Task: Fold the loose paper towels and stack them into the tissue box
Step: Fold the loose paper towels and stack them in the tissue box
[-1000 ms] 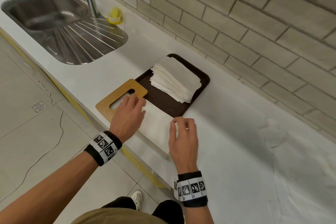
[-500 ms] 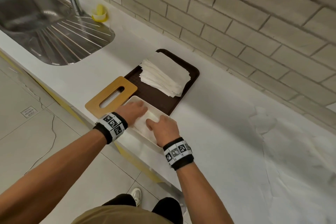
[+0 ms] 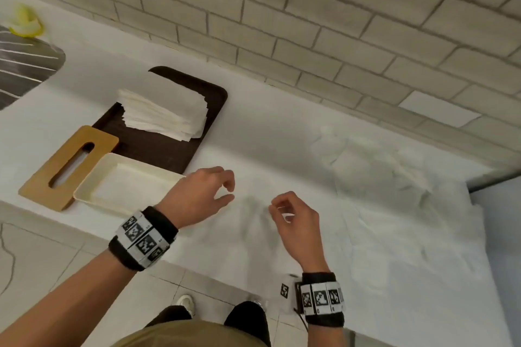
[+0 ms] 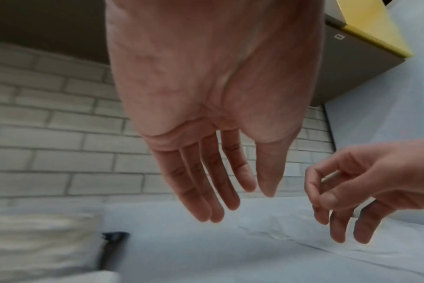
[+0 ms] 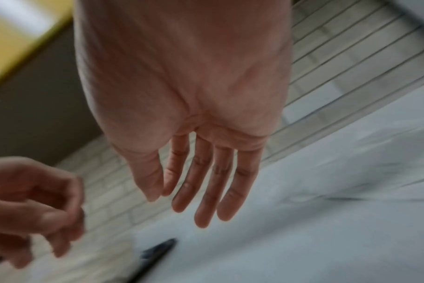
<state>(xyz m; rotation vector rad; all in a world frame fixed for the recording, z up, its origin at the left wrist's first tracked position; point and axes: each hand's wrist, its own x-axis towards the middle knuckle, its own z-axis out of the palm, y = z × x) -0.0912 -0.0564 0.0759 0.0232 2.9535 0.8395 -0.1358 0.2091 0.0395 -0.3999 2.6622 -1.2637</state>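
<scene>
The open white tissue box sits near the counter's front edge with a folded paper towel lying flat inside. Its wooden slotted lid lies to its left. Loose white paper towels are spread and crumpled over the counter at the right. My left hand hovers just right of the box, fingers relaxed and holding nothing. My right hand hovers beside it with loosely curled fingers, also holding nothing. Both hands are above bare counter, left of the loose towels.
A dark brown tray behind the box carries a stack of folded towels. The sink drainboard and a yellow object are at far left. A brick wall runs behind. The counter ends at right.
Both hands have left the tissue box, where they pressed the folded towel down, and moved right over the counter. The folded towel stays in the box. The head view has swung right.
</scene>
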